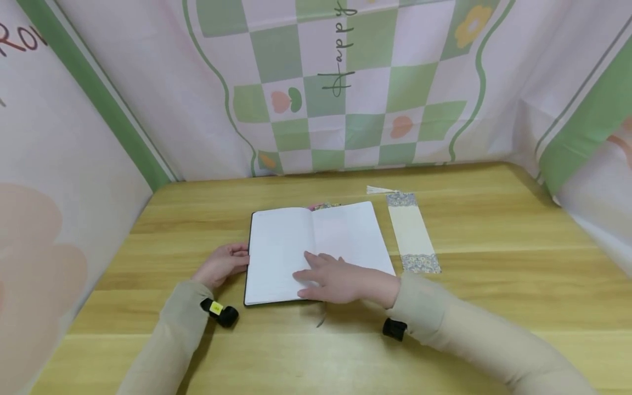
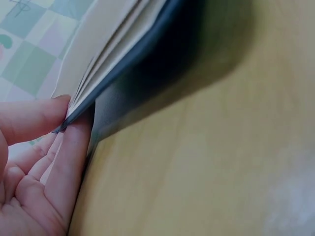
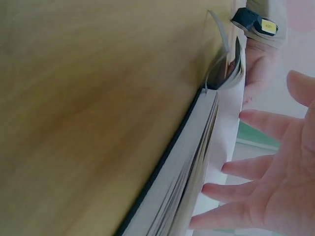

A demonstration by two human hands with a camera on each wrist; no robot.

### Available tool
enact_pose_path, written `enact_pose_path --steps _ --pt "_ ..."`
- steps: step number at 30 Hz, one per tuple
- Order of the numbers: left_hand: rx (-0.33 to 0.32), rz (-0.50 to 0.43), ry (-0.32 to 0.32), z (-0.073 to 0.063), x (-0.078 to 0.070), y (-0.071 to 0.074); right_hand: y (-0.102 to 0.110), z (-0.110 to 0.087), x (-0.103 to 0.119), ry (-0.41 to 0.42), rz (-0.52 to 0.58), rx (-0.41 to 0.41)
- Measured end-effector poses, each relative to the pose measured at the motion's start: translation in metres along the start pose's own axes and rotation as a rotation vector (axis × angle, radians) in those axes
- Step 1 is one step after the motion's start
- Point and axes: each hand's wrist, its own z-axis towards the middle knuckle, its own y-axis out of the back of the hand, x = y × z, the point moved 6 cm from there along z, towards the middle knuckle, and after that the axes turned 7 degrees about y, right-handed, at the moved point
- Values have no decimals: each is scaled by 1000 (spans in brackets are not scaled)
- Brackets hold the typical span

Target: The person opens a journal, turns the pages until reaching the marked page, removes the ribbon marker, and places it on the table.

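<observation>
An open notebook (image 1: 281, 252) with blank white pages and a dark cover lies on the table. My left hand (image 1: 223, 265) pinches its left edge. In the left wrist view, the thumb (image 2: 34, 118) lies on the pages and the fingers (image 2: 71, 162) are under the dark cover (image 2: 133, 59), which is tilted up off the table on that side. My right hand (image 1: 340, 280) spreads its fingers over the lower part of the pages near the fold. A thin grey ribbon (image 3: 220, 32) sticks out from the notebook's bottom edge.
Right of the notebook lies a cream bookmark (image 1: 411, 230) with floral ends and a white tassel (image 1: 379, 190). A floral-patterned piece (image 1: 327, 206) peeks out behind the notebook's top edge. The wooden table (image 1: 494, 247) meets a checked cloth backdrop (image 1: 326, 131) at the back.
</observation>
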Motion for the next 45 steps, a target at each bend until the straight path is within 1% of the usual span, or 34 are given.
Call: enact_pose_path --steps 3,7,9,12,14,18,22,27,29,36,40,45 --pt "11 -5 2 0 1 0 -2 2 2 -23 -46 19" --pt "-1 -28 38 2 4 2 -3 4 3 -46 -95 32" --pt "-2 -39 44 3 5 4 -3 6 3 -50 -114 36" --pt "6 -41 38 3 6 4 -3 8 3 -46 -133 37" --pt "8 -22 33 3 7 4 -3 8 4 -42 -140 35" --pt "-17 -7 46 1 6 3 -2 7 1 -5 -156 29" --pt "-24 -13 48 -1 5 2 3 2 -11 22 -159 14" --pt "-23 -10 52 -1 4 2 11 -9 -29 -14 -209 5" --pt "-24 -7 53 -1 4 2 14 -13 -35 -9 -233 6" --pt "-36 1 60 1 5 4 16 -25 -43 50 -282 14" --pt "-32 -2 56 1 5 3 17 -29 -46 78 -319 -2" --pt "-37 -4 61 0 4 2 22 -34 -50 91 -305 -29"
